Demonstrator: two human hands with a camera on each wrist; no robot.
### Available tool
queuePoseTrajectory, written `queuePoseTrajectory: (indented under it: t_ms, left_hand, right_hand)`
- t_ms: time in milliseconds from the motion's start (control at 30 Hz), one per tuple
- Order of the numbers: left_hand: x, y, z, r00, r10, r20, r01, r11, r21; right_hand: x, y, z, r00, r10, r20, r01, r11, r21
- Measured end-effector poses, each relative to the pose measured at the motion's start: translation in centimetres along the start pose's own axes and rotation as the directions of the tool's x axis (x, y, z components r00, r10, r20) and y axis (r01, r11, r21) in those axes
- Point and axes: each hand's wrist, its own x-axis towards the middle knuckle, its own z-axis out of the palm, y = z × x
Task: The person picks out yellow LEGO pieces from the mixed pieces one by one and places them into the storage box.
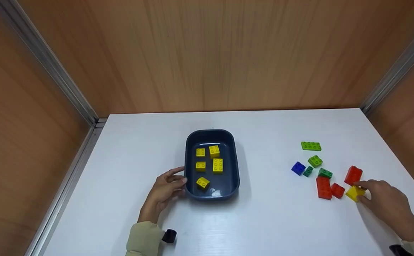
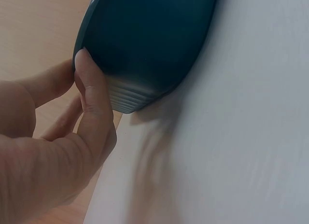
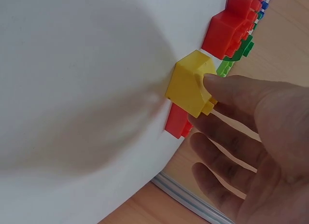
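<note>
With thumb and fingers, my left hand [image 1: 165,188] pinches the left rim of a dark blue tray [image 1: 235,161]. In the left wrist view, the thumb lies against the tray's [image 2: 145,40] outer wall. Several yellow bricks, among them a long one [image 1: 218,165] and a tilted one [image 1: 203,182], lie inside the tray. Far to the right, my right hand [image 1: 388,201] pinches a yellow toy brick [image 1: 355,193] with a sloped face between thumb and index finger. In the right wrist view, the yellow brick [image 3: 190,81] is close to the white tabletop, and the other fingers hang loosely below.
Beside the right hand are red bricks [image 1: 353,175], one of them long [image 1: 323,187] and one small [image 1: 337,190]. Further left lie a blue brick [image 1: 298,168] and several green ones [image 1: 311,146]. Wooden panels [image 1: 228,57] border the white table [image 1: 139,142].
</note>
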Motion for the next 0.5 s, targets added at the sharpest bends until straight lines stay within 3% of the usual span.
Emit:
queuePoseTrajectory:
  t_ms: [500]
  left_hand:
    - [-0.10, -0.13, -0.04, 1.000, 0.004, -0.004, -0.004, 1.000, -0.007]
  right_hand:
    - [0.59, -0.16, -0.15, 1.000, 0.003, 0.023, -0.004, 1.000, 0.006]
